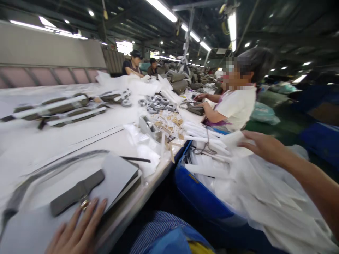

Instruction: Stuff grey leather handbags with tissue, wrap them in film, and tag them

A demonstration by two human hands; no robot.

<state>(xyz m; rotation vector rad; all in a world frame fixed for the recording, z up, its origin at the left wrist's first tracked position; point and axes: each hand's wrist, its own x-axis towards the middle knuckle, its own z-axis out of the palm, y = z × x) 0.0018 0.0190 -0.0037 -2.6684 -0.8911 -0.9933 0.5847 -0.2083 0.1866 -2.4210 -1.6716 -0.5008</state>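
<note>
Nearest me, below the view's centre, is blue checked cloth (156,229). To its left, my left hand (78,227) lies palm down with its fingers loosely extended, fingertips at the gold clasp (84,204) of a grey bag (76,194). The bag lies on the near edge of the table (34,139), partly under a pale sheet (118,169), and a curved grey strap (50,165) arches beside it.

On the other side, my right hand (265,146) reaches over a blue bin (203,194), thumb and fingers pinching a white wrapping sheet (233,139). Loose white sheets (259,183) spill from the bin, with white tubes (200,138) piled at its far end.

Further along the table I see crumpled white plastic (144,146), a tape dispenser (148,127), a heap of small tan pieces (169,121) and, just behind, grey rings (159,103). Wrapped straps (60,106) lie at left.

Past the bin, a co-worker in a white top (235,106) handles a dark bag (196,108). Beyond are more dark bags (180,86) in piles and two more people (131,67).
</note>
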